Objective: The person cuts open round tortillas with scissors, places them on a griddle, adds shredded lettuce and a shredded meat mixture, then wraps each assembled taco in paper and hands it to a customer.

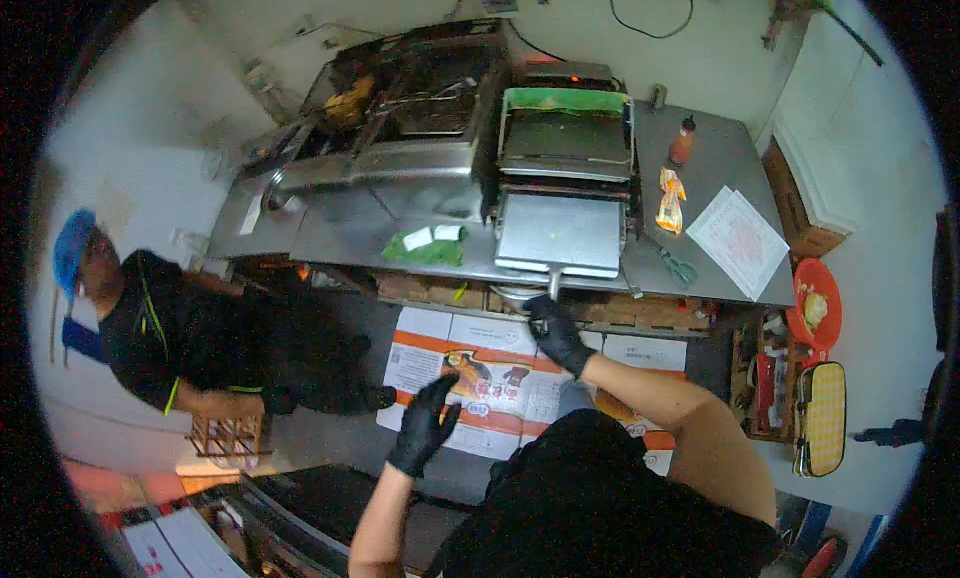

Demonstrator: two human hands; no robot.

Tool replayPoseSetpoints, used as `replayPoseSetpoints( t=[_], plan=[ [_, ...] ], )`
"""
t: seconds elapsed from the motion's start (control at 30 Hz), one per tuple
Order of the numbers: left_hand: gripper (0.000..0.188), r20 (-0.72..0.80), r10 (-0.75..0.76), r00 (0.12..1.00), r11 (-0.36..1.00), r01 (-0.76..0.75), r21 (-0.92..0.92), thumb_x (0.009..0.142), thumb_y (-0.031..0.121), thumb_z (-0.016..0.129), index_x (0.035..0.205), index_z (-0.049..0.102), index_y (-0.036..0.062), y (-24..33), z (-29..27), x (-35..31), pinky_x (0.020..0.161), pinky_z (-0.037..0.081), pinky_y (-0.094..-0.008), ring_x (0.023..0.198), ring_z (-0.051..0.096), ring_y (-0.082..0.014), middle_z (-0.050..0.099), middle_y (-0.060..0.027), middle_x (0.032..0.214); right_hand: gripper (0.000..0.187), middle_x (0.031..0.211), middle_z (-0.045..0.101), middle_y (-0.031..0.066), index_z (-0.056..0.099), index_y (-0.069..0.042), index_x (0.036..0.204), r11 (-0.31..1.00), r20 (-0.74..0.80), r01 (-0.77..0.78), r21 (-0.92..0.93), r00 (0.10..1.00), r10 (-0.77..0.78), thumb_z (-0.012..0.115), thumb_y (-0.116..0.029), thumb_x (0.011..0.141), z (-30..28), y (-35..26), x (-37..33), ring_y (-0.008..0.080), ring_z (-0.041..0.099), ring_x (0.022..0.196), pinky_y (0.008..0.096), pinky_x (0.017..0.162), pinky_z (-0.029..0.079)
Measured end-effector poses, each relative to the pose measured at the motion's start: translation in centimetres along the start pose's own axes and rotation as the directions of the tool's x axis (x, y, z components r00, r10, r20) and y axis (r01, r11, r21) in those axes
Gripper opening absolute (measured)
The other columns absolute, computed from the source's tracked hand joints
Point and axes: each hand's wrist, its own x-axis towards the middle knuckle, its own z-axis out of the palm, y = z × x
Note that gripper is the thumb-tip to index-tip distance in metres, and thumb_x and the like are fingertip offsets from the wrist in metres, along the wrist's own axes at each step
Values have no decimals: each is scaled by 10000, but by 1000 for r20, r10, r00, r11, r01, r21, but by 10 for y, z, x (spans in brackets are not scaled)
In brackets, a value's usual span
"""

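Black-gloved right hand [553,334] now, fingers round the handle [555,281] of that flat, square, silvery metal plate [560,230] at the grey tabletop's [345,224] front, likely stiff, weighty, best gripped there; black-gloved left hand [427,425] empty, fingers loosely apart!

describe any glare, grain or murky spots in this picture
Head view: dim, grainy, with a black curved fisheye rim; head view: soft sheen on the steel stove front; head view: the co-worker's dark clothes sink into shadow; head view: black-gloved left hand and right hand show little detail.
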Motion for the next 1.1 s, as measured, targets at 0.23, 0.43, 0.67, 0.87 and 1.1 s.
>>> replayPoseSetpoints(
  t=[0.23, 0.43, 0.67, 0.87, 1.1],
  plan=[
    [368, 71, 289, 955, 946, -297, 128, 783, 87, 562, 1146, 507, 53, -15, 51, 337, 866, 414, -415, 1013, 510, -356, 545, -192, 1106, 201, 920, 579, 117, 578, -28, 954, 882, -147, -448, 144, 872, 467, 536, 25, 764, -53, 107, -46, 238, 572, 860, 310, 751, 454],
    [329, 37, 458, 888, 832, -443, 332, 738, 116, 586, 1064, 567, 73, -60, 136, 508, 842, 426, -409, 974, 522, -346, 572, -182, 1021, 192, 879, 574, 104, 554, -35, 972, 868, -88, -473, 154, 868, 489, 541, 16, 787, -92, 127, -16, 208, 567, 819, 296, 713, 444],
    [170, 268, 365, 892, 807, -447, 385, 747, 158, 577, 877, 636, 67, -70, 142, 547, 710, 471, -416, 798, 585, -337, 616, -156, 822, 140, 910, 593, 102, 582, -34, 957, 608, -146, -491, 624, 691, 708, 527, -41, 828, -96, 150, 22, 196, 567, 889, 285, 742, 444],
    [147, 89, 514, 853, 833, -521, 184, 814, 131, 555, 899, 633, 40, -17, 98, 563, 703, 466, -371, 785, 582, -333, 618, -165, 840, 205, 895, 578, 86, 582, -41, 987, 832, -162, -546, 96, 816, 554, 542, -102, 796, -84, 179, 68, 224, 545, 831, 313, 702, 442],
    [180, -27, 475, 879, 877, -476, -73, 841, 163, 573, 937, 623, 18, -29, 86, 583, 707, 462, -333, 783, 603, -271, 629, -171, 849, 349, 1031, 536, 197, 547, -41, 1075, 826, -390, -282, -489, 917, 82, 545, -66, 726, -89, 228, 184, 346, 502, 960, 434, 823, 420]
  ],
)
